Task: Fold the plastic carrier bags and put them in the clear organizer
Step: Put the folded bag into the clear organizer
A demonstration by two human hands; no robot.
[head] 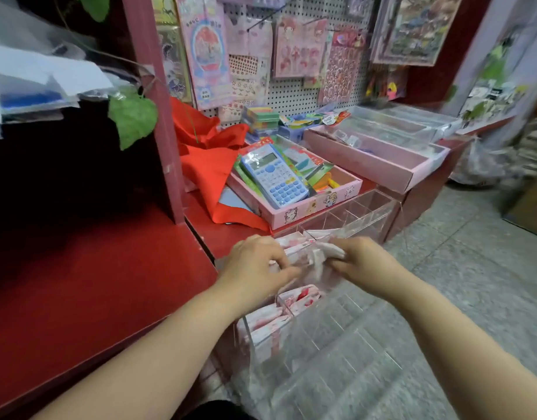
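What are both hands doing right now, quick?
Left hand: fingers curled against the folded bag; grip cannot be told.
Right hand: pinching the folded bag.

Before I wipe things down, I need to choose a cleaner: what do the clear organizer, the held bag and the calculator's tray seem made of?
The clear organizer looks like rigid acrylic, glossy: see-through walls, bright straight edges. The folded bag looks like thin plastic film, whitish, crumpling in the right hand. The pink tray is probably printed cardboard, matte.
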